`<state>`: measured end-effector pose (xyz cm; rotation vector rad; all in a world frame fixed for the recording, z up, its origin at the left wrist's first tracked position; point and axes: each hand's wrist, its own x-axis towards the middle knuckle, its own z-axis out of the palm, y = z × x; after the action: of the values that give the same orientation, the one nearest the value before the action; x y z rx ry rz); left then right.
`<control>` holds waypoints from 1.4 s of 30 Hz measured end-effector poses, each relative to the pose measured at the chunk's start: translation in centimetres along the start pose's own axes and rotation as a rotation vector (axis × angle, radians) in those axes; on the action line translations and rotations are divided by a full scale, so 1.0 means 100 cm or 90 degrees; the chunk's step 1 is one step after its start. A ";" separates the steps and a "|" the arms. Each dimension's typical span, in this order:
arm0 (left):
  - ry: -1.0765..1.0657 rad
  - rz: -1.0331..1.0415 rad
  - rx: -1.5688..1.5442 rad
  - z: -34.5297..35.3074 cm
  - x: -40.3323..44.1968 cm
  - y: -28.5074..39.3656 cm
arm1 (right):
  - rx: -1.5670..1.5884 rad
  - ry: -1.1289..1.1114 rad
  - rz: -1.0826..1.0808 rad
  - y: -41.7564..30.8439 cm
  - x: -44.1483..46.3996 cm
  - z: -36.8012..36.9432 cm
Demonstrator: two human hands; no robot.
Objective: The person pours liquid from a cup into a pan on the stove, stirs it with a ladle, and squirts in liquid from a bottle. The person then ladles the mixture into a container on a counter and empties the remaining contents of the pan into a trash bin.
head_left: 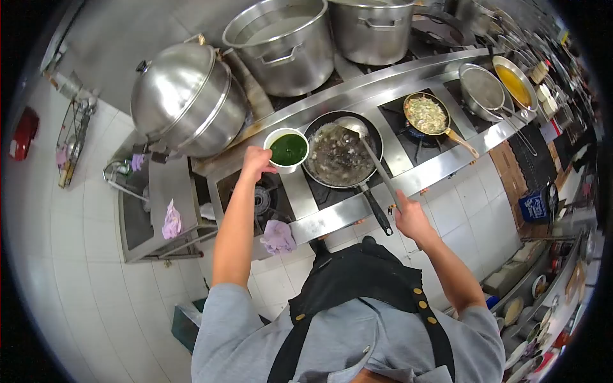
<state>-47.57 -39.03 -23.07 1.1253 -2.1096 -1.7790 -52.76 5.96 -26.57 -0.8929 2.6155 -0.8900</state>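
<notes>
My left hand (258, 162) grips a white tub (287, 168) of dark green liquid, close to the left rim of a black frying pan. In my right hand (409, 216) is the handle of a metal ladle (352, 125), whose bowl rests inside the pan near its upper edge. The pan (343, 180) sits on the stove and holds a bubbling, greyish liquid with small pieces in it. Its black handle (377, 208) points down toward me, and neither hand touches it.
A smaller pan of food (426, 115) sits over a flame to the right. Farther right are a strainer (482, 88) and a pan of yellow liquid (514, 87). Large pots (285, 60) and a domed steamer (185, 102) stand behind. A purple cloth (278, 237) lies on the front edge.
</notes>
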 end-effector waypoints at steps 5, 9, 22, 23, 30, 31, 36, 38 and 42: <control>-0.001 0.043 0.256 0.055 0.018 0.034 | 0.256 -0.109 0.164 -0.005 -0.001 0.012; -0.033 0.026 0.369 0.084 0.034 0.047 | 0.863 -0.218 0.435 -0.021 -0.006 -0.002; -0.071 -0.030 0.172 0.076 0.049 0.045 | 0.194 0.041 0.030 -0.042 -0.032 -0.003; -0.084 -0.043 0.128 0.073 0.049 0.045 | 0.191 0.038 0.029 -0.036 -0.031 -0.003; -0.111 -0.032 0.006 0.057 0.018 0.071 | -0.032 0.022 -0.004 0.003 0.005 0.019; -0.107 -0.032 0.001 0.055 0.018 0.072 | 0.024 0.013 -0.001 0.004 0.006 0.023; -0.079 -0.012 0.037 0.043 0.023 0.073 | 0.862 -0.245 0.426 -0.018 0.011 0.020; -0.075 -0.012 0.039 0.039 0.021 0.073 | 0.918 -0.256 0.436 -0.023 0.004 0.025; -0.065 -0.006 0.064 0.027 0.024 0.070 | 0.828 -0.233 0.370 -0.066 -0.005 0.025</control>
<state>-53.80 -38.33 -18.34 1.0900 -2.2794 -1.7894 -48.25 0.88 -24.44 0.0729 1.3154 -1.6309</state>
